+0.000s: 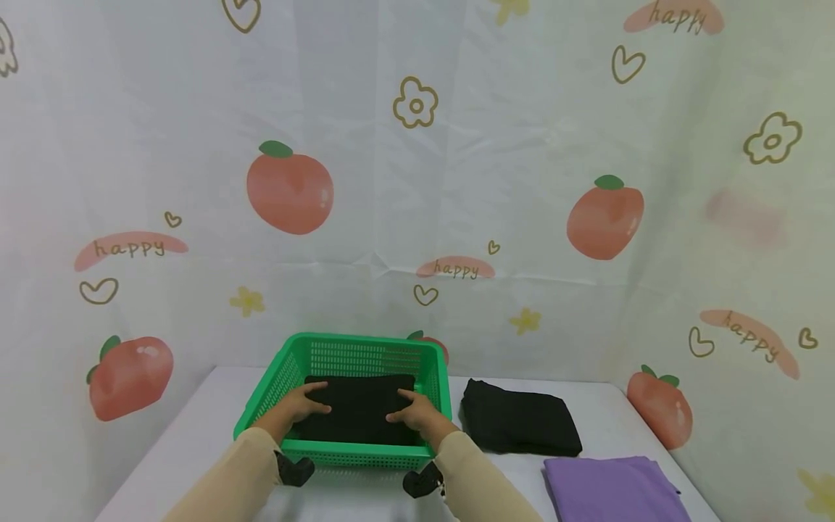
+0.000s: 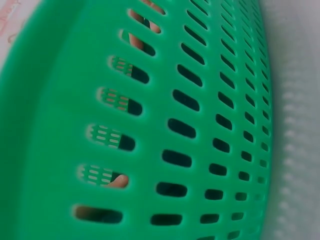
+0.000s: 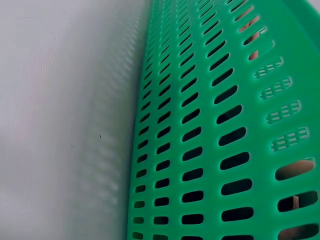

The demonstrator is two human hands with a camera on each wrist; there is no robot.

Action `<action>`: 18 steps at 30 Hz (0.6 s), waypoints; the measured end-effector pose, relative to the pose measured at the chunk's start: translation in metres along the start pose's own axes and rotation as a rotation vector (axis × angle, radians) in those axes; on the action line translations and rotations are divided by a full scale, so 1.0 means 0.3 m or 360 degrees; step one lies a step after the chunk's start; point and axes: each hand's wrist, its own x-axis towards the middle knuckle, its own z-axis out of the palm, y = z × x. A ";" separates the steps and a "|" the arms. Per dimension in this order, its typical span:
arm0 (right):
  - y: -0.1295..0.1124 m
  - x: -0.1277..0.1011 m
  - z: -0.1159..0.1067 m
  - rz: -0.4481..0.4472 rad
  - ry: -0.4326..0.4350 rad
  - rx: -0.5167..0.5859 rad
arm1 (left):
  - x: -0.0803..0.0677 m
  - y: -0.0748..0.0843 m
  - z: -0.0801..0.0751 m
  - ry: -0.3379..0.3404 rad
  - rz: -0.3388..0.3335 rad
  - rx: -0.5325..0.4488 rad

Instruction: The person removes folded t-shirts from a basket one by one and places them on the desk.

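In the head view a green plastic basket [image 1: 365, 451] with slotted walls stands on the white table. Inside it lies a folded black cloth [image 1: 362, 409]. My left hand [image 1: 295, 407] reaches over the near left rim, a finger and the thumb stretched out over the cloth's left side. From the right, my right hand [image 1: 420, 415] touches the cloth's other side in the same way, with its fingers extended inward. The slotted basket wall [image 2: 210, 125] fills much of the left wrist view. Bits of fingers and black cloth show through the slots in both wrist views.
To the right of the basket lies another folded black cloth [image 1: 518, 420]. A folded purple cloth [image 1: 616, 489] lies nearer, at the table's right front. Behind the white table [image 1: 196, 435] hangs a white curtain [image 1: 457, 181] printed with fruit, hearts and flowers.
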 end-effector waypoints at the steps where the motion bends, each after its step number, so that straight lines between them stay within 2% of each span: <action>1: 0.000 0.000 -0.002 0.0003 0.0004 0.0004 | 0.000 0.003 0.002 0.0008 -0.0001 -0.0007; 6: -0.004 -0.001 -0.015 0.0035 0.0032 0.0026 | -0.001 0.017 0.006 0.0040 0.0005 -0.0046; 12: -0.010 -0.006 -0.037 0.0019 0.0035 0.0097 | 0.000 0.033 0.003 0.0017 0.0012 -0.0141; 18: -0.007 -0.011 -0.041 0.0015 0.0025 0.0259 | -0.005 0.025 -0.013 -0.0025 -0.0013 -0.0281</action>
